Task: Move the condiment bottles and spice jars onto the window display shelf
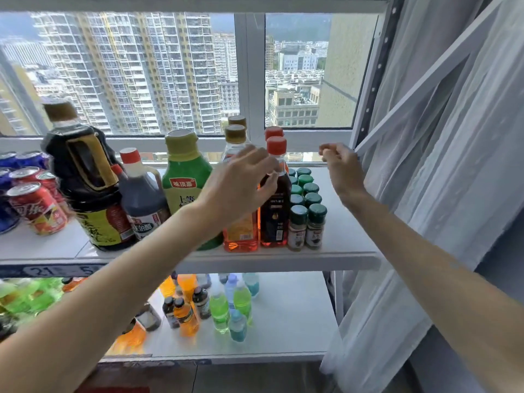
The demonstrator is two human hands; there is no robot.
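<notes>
Reaching over the front edge of the window display shelf (340, 256): left hand (241, 188), fingers spread and relaxed, in front of the orange-liquid bottle (241, 236) and just beside the neck of the dark red-capped bottle (275, 211), gripping nothing; contact with either bottle hard to tell. Raised near the shelf's back right corner, beside the sheer curtain (439, 165): right hand (343, 168), fingers loosely curled, holding nothing. Standing upright along the shelf's front half, left to right: large dark soy sauce jug (88, 188) with yellow handle, smaller dark vinegar bottle (141, 199) with red cap, green bottle (184, 177), then the two slim bottles, each with a second one behind. Packed in two rows running from the front edge toward the back, right of the dark bottle: green-lidded spice jars (307, 219). Crowded at the shelf's left end: red and blue soda cans (37, 205). On the lower shelf (297, 307): small drink bottles (226, 304) in green, orange and blue. Beyond the window (141, 75): high-rise towers
</notes>
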